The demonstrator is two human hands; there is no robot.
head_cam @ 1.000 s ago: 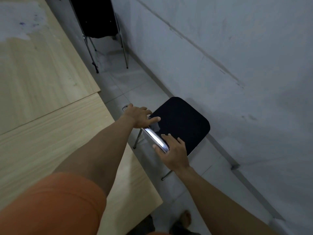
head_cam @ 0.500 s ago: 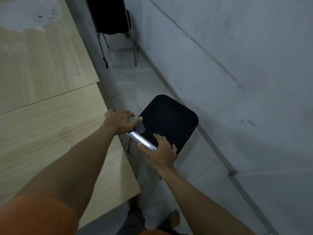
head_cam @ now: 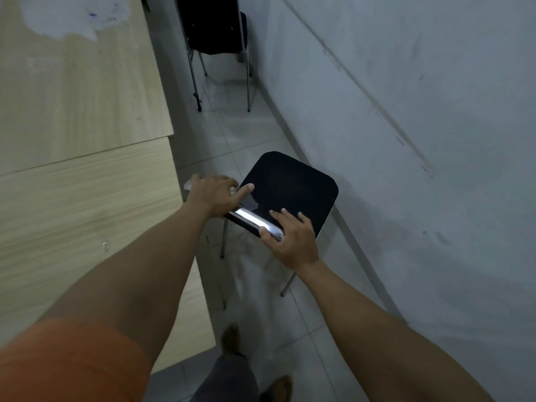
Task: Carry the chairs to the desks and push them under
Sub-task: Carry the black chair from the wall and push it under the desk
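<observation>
A black chair point(head_cam: 293, 192) with thin metal legs stands on the tiled floor between the desk and the wall. I see its seat from above, with the shiny top edge of its backrest point(head_cam: 255, 221) nearest me. My left hand point(head_cam: 216, 194) grips the left end of that backrest edge. My right hand point(head_cam: 291, 237) grips the right end, fingers over the top. The light wooden desk point(head_cam: 87, 198) lies directly left of the chair, its edge close to my left hand.
A second black chair point(head_cam: 216, 27) stands farther along the aisle at the top. A grey wall point(head_cam: 406, 140) runs along the right, leaving a narrow tiled aisle. Another desk point(head_cam: 72, 82) adjoins the first. My feet show at the bottom.
The chair and both hands have shifted along the aisle beside the desk; my hold on the backrest stays the same. The far chair appears nearer in the view.
</observation>
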